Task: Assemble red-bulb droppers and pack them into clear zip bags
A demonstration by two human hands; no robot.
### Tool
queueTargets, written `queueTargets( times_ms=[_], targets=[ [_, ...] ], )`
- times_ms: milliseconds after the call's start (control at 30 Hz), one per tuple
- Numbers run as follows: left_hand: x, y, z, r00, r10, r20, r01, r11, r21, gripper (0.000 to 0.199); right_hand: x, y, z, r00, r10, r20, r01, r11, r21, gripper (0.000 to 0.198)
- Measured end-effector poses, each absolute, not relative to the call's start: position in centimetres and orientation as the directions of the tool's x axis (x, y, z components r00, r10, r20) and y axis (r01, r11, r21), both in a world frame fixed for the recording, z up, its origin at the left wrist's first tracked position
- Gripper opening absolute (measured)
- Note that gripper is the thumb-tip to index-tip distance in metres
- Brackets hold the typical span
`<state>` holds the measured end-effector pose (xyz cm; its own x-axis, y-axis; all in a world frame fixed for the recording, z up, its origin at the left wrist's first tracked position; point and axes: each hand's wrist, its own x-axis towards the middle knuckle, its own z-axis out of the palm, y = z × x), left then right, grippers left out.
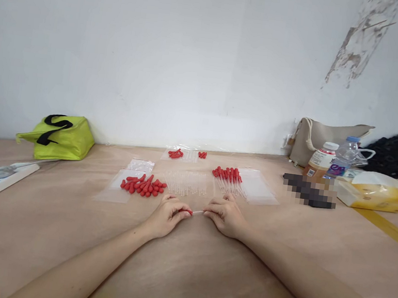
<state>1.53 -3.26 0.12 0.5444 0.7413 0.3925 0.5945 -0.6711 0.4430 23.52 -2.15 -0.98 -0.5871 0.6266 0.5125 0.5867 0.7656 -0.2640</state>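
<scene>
Pinched in my left hand [168, 216] is a red rubber bulb [188, 211], mostly covered by the fingers. My right hand [226, 216] is closed on a thin clear dropper tube [198, 212], whose left end meets the bulb's mouth; I cannot tell how far it goes in. Loose red bulbs [144, 186] lie heaped beyond my left hand. Past both hands, clear tubes [187, 183] are spread in a row. Droppers with red bulbs fitted on tubes [230, 177] lie side by side beyond my right hand.
Clear plastic bags [258, 186] lie flat around the piles. Smaller red bulbs [175, 153] rest near the wall. At left are a lime bag [71, 139] and a power strip [0, 179]. Bottles [320, 160], a tissue pack [376, 192] and a beige bag [304, 143] stand at right.
</scene>
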Motion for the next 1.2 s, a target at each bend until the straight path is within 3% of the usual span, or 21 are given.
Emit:
queueTargets(
  times_ms=[333,933,1133,1200],
  targets=[
    [1.5,-3.4,0.2,0.527,0.726,0.441,0.600,-0.686,0.412,0.014,22.8,-3.2,-0.7,-0.581,0.594,0.556,0.658,0.745,-0.109,0.024],
    [1.3,-3.3,0.1,0.627,0.646,0.436,0.586,-0.760,0.282,0.015,22.2,-3.0,-1.2,-0.621,0.566,0.543,0.657,0.753,-0.033,0.024],
    [0.6,-2.4,-0.1,0.707,0.526,0.473,0.587,-0.809,0.024,0.019,22.4,-3.2,-1.0,-0.651,0.523,0.550,0.655,0.753,0.059,0.023],
    [0.5,-2.6,-0.3,0.716,0.519,0.466,0.588,-0.809,-0.002,0.022,22.4,-3.5,-1.0,-0.649,0.533,0.543,0.665,0.744,0.064,0.022]
  ],
)
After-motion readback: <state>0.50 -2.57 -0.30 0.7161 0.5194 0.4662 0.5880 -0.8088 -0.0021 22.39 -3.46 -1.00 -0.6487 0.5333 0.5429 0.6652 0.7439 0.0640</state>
